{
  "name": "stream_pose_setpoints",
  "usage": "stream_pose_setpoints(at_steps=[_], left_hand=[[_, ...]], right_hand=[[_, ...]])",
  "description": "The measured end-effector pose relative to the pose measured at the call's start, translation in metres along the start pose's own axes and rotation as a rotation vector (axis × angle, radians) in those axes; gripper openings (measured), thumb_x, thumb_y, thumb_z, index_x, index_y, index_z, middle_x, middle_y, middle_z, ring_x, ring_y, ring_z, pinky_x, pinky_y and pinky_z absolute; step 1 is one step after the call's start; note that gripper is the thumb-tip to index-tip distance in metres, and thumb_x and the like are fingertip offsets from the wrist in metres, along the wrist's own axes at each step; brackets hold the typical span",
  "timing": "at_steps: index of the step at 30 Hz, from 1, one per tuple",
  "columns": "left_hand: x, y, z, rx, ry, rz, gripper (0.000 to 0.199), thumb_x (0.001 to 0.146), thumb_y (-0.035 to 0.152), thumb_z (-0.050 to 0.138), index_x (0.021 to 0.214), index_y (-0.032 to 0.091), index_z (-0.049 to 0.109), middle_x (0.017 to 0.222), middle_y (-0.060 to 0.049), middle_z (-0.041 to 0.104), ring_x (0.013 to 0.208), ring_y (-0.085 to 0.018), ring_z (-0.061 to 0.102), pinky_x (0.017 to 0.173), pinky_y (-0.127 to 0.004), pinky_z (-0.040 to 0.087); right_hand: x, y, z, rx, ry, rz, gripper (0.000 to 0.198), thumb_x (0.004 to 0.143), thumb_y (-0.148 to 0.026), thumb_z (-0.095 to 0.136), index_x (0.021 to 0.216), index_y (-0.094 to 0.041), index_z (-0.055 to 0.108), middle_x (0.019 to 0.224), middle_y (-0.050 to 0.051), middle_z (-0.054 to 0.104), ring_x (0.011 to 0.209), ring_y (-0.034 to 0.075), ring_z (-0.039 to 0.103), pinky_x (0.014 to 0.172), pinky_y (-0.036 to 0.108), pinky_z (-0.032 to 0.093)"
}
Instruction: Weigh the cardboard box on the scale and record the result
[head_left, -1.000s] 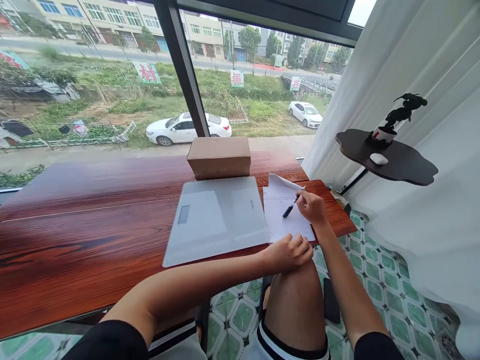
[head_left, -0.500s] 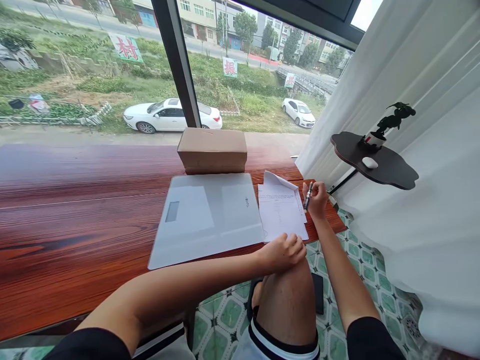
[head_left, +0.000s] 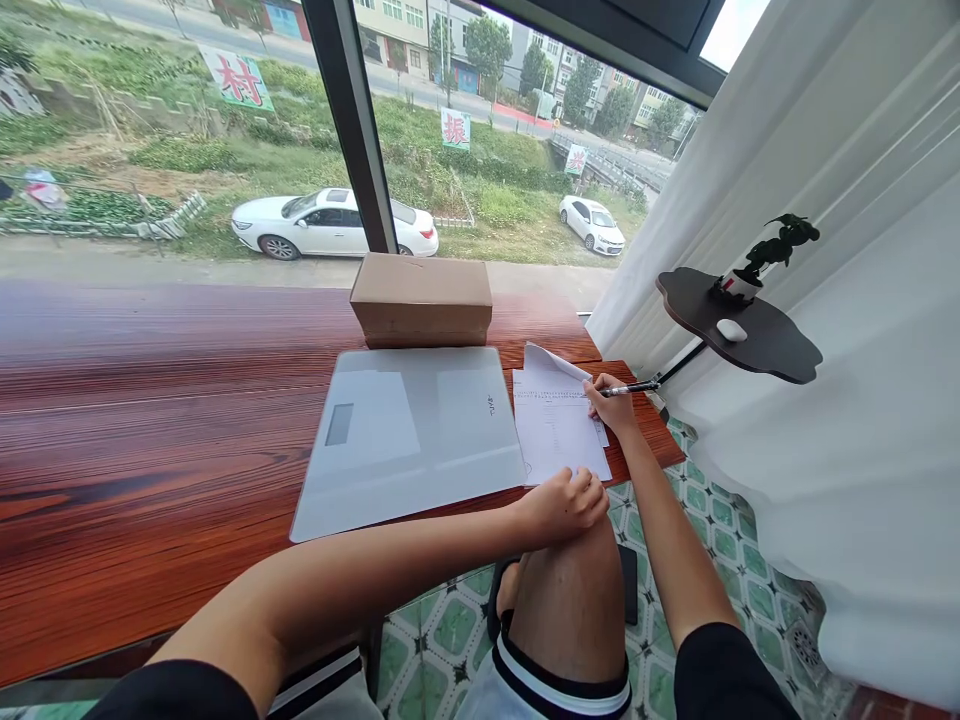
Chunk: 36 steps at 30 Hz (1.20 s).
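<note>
My right hand (head_left: pixel 613 402) is closed around a pen (head_left: pixel 630 388), at the right edge of some white paper sheets (head_left: pixel 559 425). The pen lies nearly level, with its tip end toward the paper; whether it touches cannot be made out. Printed lines run across the top sheet, and a sheet behind has a curled upper edge. My left hand (head_left: pixel 566 507) rests on my raised knee (head_left: pixel 577 590), just below the paper's near edge. Its fingers are curled in, and nothing shows in them.
Left of the paper lies a flat grey-white panel (head_left: pixel 420 440) on the red-brown wooden table (head_left: pixel 150 440). A cardboard box (head_left: pixel 421 302) stands behind it by the window. To the right, a dark shelf (head_left: pixel 780 345) bears a potted plant (head_left: pixel 750 275) and a white stone-like object (head_left: pixel 732 330).
My right hand has moved left onto the paper's edge, and the pen has swung from steep to nearly level. My left hand stays on the knee. The view has shifted slightly.
</note>
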<state>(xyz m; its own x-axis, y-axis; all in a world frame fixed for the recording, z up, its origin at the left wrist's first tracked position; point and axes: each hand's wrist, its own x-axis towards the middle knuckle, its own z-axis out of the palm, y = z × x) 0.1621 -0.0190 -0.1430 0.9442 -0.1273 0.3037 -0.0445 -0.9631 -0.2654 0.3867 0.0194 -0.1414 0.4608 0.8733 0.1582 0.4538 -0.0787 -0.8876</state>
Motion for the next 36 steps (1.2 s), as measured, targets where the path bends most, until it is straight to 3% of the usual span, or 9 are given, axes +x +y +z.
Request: stream_pose_setpoints(at_steps=[7,14,22,36], left_hand=[[0.0007,0.0005,-0.0019,-0.007,-0.014,-0.004,0.026,0.097,0.013,0.039,0.114,0.011,0.060,0.118,-0.016,0.066,0.091,-0.018,0.060,0.065,-0.031,0.041],[0.0024,0.0008,-0.0012,-0.003,-0.019,-0.008,0.032,0.098,0.011,0.032,0.113,0.011,0.060,0.118,-0.014,0.067,0.089,-0.018,0.060,0.060,-0.030,0.038],[0.0019,0.0008,-0.0017,-0.010,-0.016,-0.009,0.029,0.098,0.012,0.036,0.115,0.011,0.060,0.120,-0.015,0.066,0.091,-0.018,0.060,0.063,-0.030,0.040],[0.0020,0.0011,-0.0005,-0.008,-0.006,-0.012,0.029,0.098,0.013,0.037,0.116,0.011,0.060,0.118,-0.015,0.067,0.090,-0.018,0.060,0.062,-0.031,0.040]], right_hand=[[0.0010,0.0033,0.0004,-0.037,-0.032,0.008,0.040,0.091,-0.056,0.052,0.071,-0.024,0.038,0.049,-0.002,0.051,0.042,0.016,0.051,0.043,0.029,0.042],[0.0011,0.0019,0.0014,-0.015,-0.034,-0.001,0.039,0.089,-0.053,0.057,0.071,-0.024,0.039,0.049,-0.004,0.049,0.043,0.017,0.052,0.042,0.028,0.041],[0.0010,0.0021,0.0007,-0.090,-0.036,-0.067,0.037,0.092,-0.049,0.051,0.069,-0.023,0.039,0.047,-0.005,0.046,0.042,0.014,0.049,0.045,0.026,0.039],[-0.0002,-0.0017,0.0017,-0.091,-0.017,-0.048,0.037,0.091,-0.049,0.051,0.069,-0.023,0.038,0.048,-0.004,0.046,0.043,0.015,0.050,0.045,0.027,0.038]])
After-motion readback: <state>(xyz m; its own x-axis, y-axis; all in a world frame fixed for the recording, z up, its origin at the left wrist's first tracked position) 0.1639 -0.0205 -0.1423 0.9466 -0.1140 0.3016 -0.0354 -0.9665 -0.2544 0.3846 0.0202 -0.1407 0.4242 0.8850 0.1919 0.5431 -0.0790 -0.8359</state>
